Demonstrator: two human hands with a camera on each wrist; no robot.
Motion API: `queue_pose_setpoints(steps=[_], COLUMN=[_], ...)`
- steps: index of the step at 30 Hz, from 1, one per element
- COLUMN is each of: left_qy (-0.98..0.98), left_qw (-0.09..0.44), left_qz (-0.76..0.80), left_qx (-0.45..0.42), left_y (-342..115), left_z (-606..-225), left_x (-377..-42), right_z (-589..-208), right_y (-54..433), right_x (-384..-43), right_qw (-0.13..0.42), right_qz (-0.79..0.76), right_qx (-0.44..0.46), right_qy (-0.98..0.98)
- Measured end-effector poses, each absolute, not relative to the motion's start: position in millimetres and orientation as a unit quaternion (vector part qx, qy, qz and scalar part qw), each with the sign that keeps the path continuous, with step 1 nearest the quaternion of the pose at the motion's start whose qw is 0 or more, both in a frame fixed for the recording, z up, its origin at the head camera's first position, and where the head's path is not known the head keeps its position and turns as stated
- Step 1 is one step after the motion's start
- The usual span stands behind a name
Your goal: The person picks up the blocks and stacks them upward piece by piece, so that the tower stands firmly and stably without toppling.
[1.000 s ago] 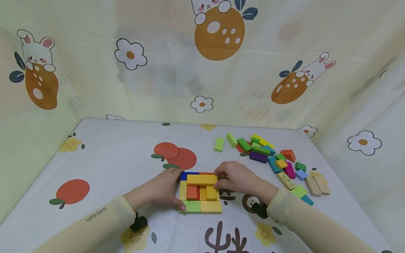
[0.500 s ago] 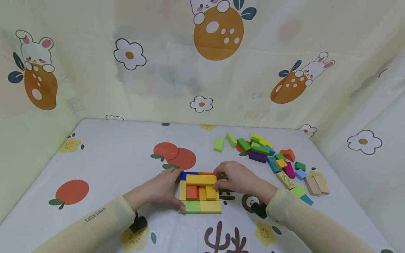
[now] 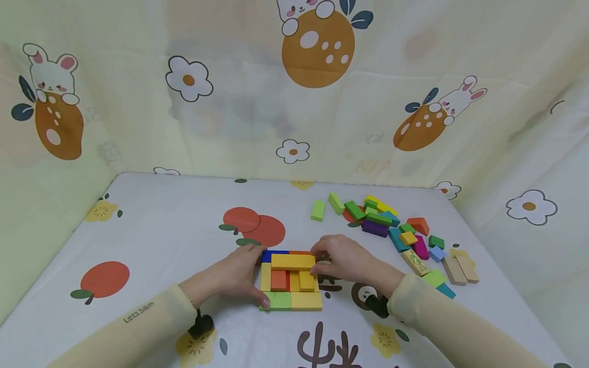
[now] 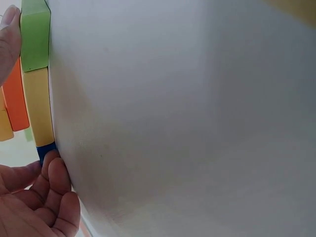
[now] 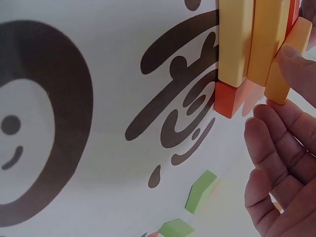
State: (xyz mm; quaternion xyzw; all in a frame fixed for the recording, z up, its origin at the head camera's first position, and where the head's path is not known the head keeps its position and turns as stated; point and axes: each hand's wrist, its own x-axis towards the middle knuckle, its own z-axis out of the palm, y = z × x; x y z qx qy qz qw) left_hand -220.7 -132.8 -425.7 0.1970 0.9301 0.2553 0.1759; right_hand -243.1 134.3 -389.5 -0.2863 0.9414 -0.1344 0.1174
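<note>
A rectangular arrangement of wooden building blocks lies before me in the head view. My left hand (image 3: pixel 239 273) spans its left side, thumb on the light green block (image 3: pixel 279 301) and fingers at the blue block (image 3: pixel 276 252); the left wrist view shows those fingers curled by the blue corner. My right hand (image 3: pixel 347 260) pinches the right end of a long yellow block (image 3: pixel 293 262), lying across the back part of the arrangement. The right wrist view shows this yellow block (image 5: pixel 279 89) tilted against its neighbours. A red block (image 3: pixel 278 281) sits inside; a pale yellow block (image 3: pixel 307 301) forms the front right.
Loose blocks are scattered at the back right, among them a purple block (image 3: pixel 375 228), an orange-red block (image 3: pixel 418 225), a magenta block (image 3: pixel 420 247) and plain wooden blocks (image 3: pixel 454 271). A light green block (image 3: pixel 318 210) lies apart. A printed cloth (image 3: pixel 161 225) covers the table.
</note>
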Motion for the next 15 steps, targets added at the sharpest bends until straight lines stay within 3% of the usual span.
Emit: queue_pose_setpoints(steps=[15], left_qy=[0.930], left_qw=[0.178], left_qz=[0.257], left_qx=[0.195], left_y=[-133.1], left_z=[-425.1], left_x=[-220.9], right_z=[-388.4], right_y=[133.8], right_x=[-242.4], right_qw=[0.115], right_qz=[-0.135], right_qx=[-0.286], right_qy=[0.942])
